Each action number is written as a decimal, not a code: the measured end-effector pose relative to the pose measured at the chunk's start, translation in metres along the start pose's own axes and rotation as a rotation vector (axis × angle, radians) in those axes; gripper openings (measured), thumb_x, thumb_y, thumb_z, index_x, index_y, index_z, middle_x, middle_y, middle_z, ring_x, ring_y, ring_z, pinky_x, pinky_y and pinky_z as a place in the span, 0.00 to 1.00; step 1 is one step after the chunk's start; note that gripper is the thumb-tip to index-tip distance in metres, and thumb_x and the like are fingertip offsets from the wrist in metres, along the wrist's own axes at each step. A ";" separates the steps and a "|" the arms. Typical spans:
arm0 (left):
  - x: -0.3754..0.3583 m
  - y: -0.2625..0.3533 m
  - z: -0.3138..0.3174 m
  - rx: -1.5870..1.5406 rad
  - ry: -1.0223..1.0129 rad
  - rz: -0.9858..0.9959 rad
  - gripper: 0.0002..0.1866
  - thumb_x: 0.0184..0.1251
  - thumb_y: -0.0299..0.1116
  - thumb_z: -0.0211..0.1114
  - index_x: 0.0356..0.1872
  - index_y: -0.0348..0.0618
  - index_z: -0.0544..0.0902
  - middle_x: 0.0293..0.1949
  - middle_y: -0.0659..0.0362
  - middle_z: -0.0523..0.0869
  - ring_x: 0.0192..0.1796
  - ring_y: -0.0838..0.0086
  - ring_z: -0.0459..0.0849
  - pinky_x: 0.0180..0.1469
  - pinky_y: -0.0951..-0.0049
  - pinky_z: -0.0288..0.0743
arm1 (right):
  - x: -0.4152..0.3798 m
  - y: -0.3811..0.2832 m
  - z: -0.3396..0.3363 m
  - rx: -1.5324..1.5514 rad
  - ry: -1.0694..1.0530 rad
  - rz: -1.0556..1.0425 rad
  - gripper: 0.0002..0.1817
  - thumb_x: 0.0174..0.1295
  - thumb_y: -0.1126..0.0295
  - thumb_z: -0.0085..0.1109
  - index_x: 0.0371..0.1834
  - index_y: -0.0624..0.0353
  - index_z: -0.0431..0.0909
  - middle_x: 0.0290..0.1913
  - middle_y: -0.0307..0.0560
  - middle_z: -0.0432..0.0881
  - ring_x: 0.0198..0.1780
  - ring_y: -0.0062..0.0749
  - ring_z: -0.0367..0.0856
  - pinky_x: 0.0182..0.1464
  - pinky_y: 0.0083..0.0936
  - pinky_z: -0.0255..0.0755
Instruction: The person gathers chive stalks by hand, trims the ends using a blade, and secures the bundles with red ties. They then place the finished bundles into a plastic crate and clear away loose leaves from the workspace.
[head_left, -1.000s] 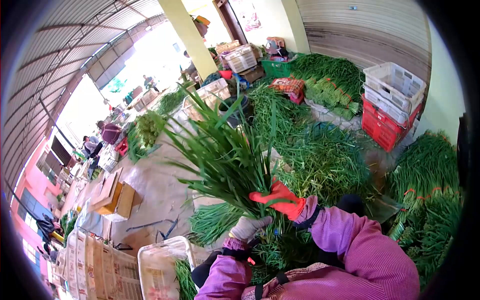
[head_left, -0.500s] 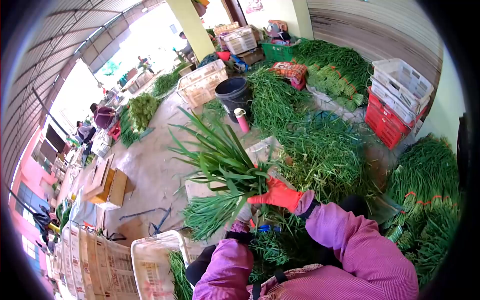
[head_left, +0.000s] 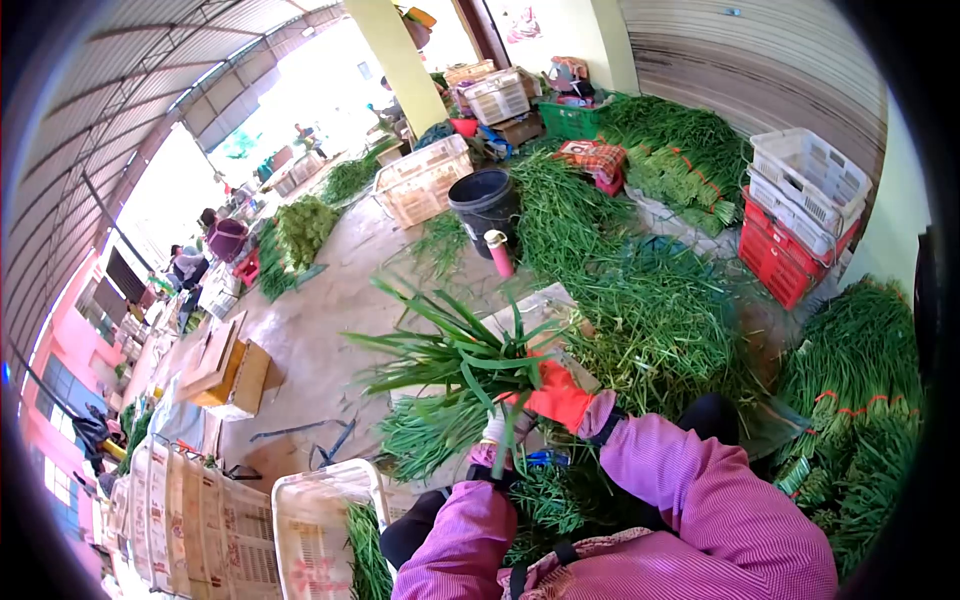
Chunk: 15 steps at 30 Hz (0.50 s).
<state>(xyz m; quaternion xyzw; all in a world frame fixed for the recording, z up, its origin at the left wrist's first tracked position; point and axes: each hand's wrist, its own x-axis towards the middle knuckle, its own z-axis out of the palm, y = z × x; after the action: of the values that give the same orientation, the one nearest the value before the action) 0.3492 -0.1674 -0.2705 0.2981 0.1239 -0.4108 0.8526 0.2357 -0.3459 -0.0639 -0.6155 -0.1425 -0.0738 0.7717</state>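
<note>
My right hand [head_left: 560,396], in an orange-red glove, is wrapped round the base of a bunch of garlic chives [head_left: 455,350]. The long flat leaves fan out to the left. Just below it, my left hand [head_left: 507,427], in a pale glove, closes on the lower part of the same bunch; leaves cover some of its fingers. A second heap of garlic chives [head_left: 425,440] lies beneath the held leaves, beside my left hand. Under my right wrist is a small blue object [head_left: 547,458], whose kind I cannot make out.
Loose greens [head_left: 650,325] cover the floor ahead right, with tied bundles [head_left: 850,400] at far right. A black bucket [head_left: 485,205] and pink bottle [head_left: 500,255] stand ahead. A white crate [head_left: 325,520] is near my left knee; a wooden box [head_left: 235,375] lies beyond. People sit farther off.
The held bunch has tipped lower and its leaves now point more to the left. My right hand has turned slightly downward, and my left hand shows more beneath it. The view has shifted slightly.
</note>
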 end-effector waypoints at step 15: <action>-0.260 -0.036 0.137 0.407 0.066 0.528 0.24 0.66 0.39 0.66 0.58 0.33 0.78 0.55 0.54 0.83 0.57 0.70 0.80 0.59 0.72 0.72 | -0.004 -0.076 0.011 -0.572 -0.030 -0.526 0.20 0.54 0.68 0.69 0.50 0.57 0.76 0.49 0.41 0.83 0.55 0.37 0.81 0.62 0.36 0.72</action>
<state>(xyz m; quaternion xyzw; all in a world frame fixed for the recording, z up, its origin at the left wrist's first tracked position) 0.1525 -0.1061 -0.0580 0.4974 -0.0145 -0.1824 0.8480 0.2081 -0.3533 0.0076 -0.7494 -0.2804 -0.2968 0.5213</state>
